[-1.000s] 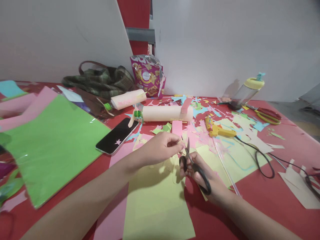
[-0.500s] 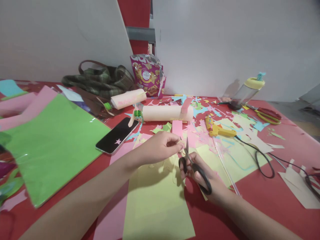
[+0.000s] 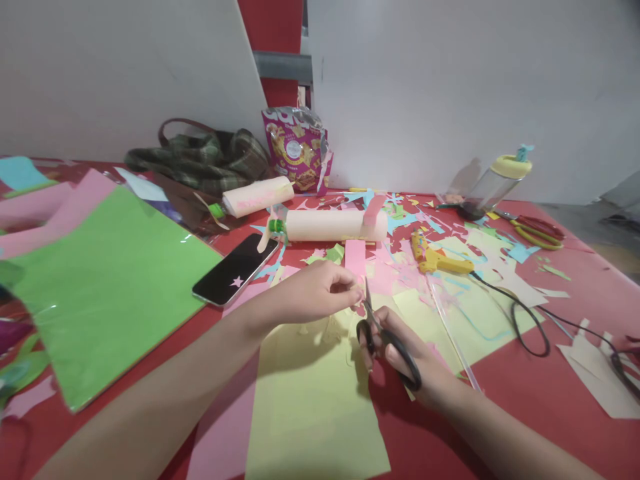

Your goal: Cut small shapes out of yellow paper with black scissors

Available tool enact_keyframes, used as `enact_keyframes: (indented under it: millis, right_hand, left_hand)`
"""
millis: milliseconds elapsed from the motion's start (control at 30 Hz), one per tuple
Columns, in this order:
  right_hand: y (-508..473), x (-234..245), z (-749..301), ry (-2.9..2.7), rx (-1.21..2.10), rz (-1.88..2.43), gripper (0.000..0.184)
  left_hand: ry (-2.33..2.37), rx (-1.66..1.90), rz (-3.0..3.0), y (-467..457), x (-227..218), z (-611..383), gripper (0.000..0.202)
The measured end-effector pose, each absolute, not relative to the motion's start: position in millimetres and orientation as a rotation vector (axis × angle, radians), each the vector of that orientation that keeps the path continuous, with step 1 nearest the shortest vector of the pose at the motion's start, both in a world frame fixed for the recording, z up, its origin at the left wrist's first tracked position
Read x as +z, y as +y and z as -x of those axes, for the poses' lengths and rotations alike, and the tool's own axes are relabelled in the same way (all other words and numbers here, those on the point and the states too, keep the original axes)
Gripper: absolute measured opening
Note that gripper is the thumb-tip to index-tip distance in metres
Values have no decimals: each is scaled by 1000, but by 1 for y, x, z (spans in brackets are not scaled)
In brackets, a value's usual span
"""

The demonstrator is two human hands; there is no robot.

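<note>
I have the black-handled scissors (image 3: pixel 372 319) in my right hand (image 3: pixel 419 353), fingers and thumb through the handle loops, blades pointing away from me, just beside the fingertips of my left hand (image 3: pixel 317 293). That left hand is closed in a pinch on a small pale paper piece (image 3: pixel 359 301), mostly hidden by my fingers, so I cannot tell its shape. My hands are near each other, with the blades between them; I cannot tell whether the blades touch the paper.

Beneath my hands lies a pale yellow paper sheet (image 3: pixel 310 393), overlapping a pink paper sheet (image 3: pixel 225 413) under my left forearm. To the left of my left hand is a smartphone (image 3: pixel 217 272), dark screen up, with a pink paper star (image 3: pixel 237 281) on it. Farther left is a stack of green sheets (image 3: pixel 115 287) in clear plastic.

Just beyond my hands, a cream paper-wrapped bottle (image 3: pixel 325 225) lies on its side, green cap to the left, a pink strip across its other end. A second wrapped bottle (image 3: pixel 257 198) lies behind it, near a plaid bag (image 3: pixel 200 160) and a purple snack bag (image 3: pixel 297 147).

Beyond my right hand, to its right, is a yellow hot glue gun (image 3: pixel 453 265) among paper scraps, its black cord (image 3: pixel 515 297) trailing right. Past it, a clear container with a yellow rim (image 3: pixel 487 192) leans beside a red-and-yellow-handled tool (image 3: pixel 540 232). All this covers a red tabletop (image 3: pixel 415 447).
</note>
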State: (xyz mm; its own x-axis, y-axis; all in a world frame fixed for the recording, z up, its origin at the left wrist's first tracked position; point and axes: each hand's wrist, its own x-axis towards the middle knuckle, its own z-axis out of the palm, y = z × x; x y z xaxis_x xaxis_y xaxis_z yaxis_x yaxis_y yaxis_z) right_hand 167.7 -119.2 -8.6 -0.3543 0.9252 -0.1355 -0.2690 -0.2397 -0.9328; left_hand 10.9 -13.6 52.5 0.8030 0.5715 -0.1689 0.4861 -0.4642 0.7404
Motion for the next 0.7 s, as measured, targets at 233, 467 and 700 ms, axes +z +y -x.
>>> enact_keyframes:
  millis: [233, 467, 700]
  right_hand:
    - [-120, -8, -167, -1116, 1755, 911, 33]
    - [-119, -12, -168, -1133, 1752, 903, 33]
    - [-119, -9, -167, -1119, 1774, 847, 34]
  left_hand:
    - [761, 76, -2151, -11, 52, -10, 28]
    - [771, 43, -2145, -9, 52, -8, 29]
    - [761, 14, -2064, -8, 53, -6, 31]
